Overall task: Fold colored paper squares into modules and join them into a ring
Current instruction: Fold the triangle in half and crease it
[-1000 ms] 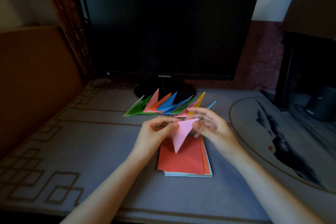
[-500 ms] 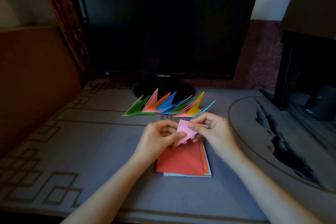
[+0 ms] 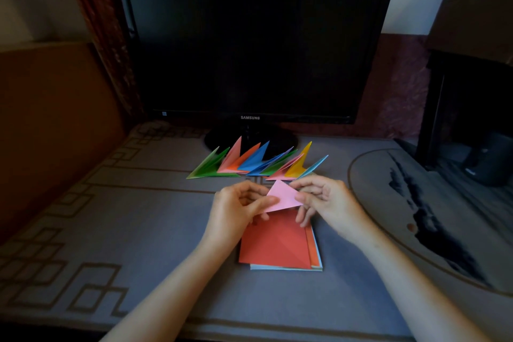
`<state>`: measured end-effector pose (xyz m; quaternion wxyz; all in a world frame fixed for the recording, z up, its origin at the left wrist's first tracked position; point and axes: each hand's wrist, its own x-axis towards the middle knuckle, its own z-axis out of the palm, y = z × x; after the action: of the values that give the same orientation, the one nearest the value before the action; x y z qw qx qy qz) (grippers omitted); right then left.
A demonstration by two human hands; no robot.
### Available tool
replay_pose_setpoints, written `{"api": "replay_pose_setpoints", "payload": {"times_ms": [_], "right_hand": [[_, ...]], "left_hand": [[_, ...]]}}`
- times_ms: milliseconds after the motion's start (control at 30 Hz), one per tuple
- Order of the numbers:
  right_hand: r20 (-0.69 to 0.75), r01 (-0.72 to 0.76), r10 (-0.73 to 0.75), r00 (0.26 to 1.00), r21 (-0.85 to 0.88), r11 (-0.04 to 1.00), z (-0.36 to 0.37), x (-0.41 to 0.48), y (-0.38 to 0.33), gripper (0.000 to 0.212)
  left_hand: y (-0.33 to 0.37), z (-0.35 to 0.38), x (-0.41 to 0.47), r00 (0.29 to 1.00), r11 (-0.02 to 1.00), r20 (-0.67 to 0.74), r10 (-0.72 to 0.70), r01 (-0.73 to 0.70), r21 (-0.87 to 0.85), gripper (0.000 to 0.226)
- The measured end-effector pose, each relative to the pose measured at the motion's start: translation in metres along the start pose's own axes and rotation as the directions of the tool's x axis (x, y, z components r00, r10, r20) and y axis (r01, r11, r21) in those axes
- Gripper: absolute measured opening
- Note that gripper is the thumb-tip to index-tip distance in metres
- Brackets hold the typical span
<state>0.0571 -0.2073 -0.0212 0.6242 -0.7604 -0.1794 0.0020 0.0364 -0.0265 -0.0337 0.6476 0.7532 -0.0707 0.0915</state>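
A folded pink paper piece (image 3: 283,195) is held just above the table between both hands. My left hand (image 3: 236,211) pinches its left edge with thumb on top. My right hand (image 3: 324,201) pinches its right edge between thumb and fingers. Under the hands lies a stack of paper squares (image 3: 277,247) with a red sheet on top and orange and light blue edges showing. Behind it sits a row of several folded modules (image 3: 255,164) in green, pink, orange, blue, yellow and light blue, pointing up and right.
A black Samsung monitor (image 3: 255,39) stands at the back on a round base (image 3: 280,139), right behind the modules. The grey patterned table cover (image 3: 116,230) spreads to the left. Dark furniture and a small black speaker (image 3: 485,158) stand at right.
The pink piece has been folded from a long downward-pointing triangle into a shorter, compact shape, and now sits turned flatter between both hands.
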Motion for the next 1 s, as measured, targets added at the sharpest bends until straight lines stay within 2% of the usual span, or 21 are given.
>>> {"api": "replay_pose_setpoints", "payload": {"times_ms": [233,400,500,600,633,700,800,867,1000], "right_hand": [[-0.035,-0.010,0.009,0.999,-0.029,1.000,-0.009,0.003,0.002,0.021],[-0.241,-0.082,0.060,0.969,-0.081,0.993,-0.033,0.010,0.013,0.014],[-0.335,-0.164,0.117,0.935,-0.116,0.980,-0.043,0.013,0.022,0.011],[-0.423,-0.244,0.144,0.895,-0.194,0.950,-0.044,0.013,0.030,0.010],[-0.455,-0.258,0.127,0.881,-0.239,0.936,-0.044,0.013,0.032,0.010],[-0.506,-0.296,0.068,0.860,-0.384,0.875,-0.042,0.011,0.034,0.010],[-0.542,-0.374,-0.035,0.840,-0.624,0.686,-0.037,0.008,0.035,0.009],[-0.536,-0.389,-0.081,0.840,-0.701,0.598,-0.034,0.009,0.036,0.012],[-0.530,-0.418,-0.099,0.842,-0.757,0.503,-0.031,0.013,0.041,0.013]], "left_hand": [[-0.002,0.000,0.003,1.000,1.000,0.010,0.026,-0.026,0.003,0.018],[-0.011,-0.010,0.008,0.994,0.996,-0.079,0.071,-0.067,0.053,0.022],[-0.011,-0.009,0.007,0.989,0.982,-0.069,0.128,-0.116,0.149,0.019],[-0.015,-0.008,0.007,0.982,0.933,0.021,0.186,-0.183,0.311,0.009],[-0.017,-0.009,0.007,0.979,0.904,0.066,0.191,-0.201,0.378,0.017],[-0.022,-0.010,0.006,0.968,0.830,0.157,0.196,-0.250,0.499,0.048],[-0.024,-0.009,0.005,0.963,0.775,0.231,0.137,-0.249,0.581,0.078],[-0.025,-0.008,0.004,0.960,0.755,0.264,0.089,-0.239,0.611,0.084],[-0.028,-0.008,0.006,0.961,0.751,0.264,0.083,-0.235,0.617,0.083]]}}
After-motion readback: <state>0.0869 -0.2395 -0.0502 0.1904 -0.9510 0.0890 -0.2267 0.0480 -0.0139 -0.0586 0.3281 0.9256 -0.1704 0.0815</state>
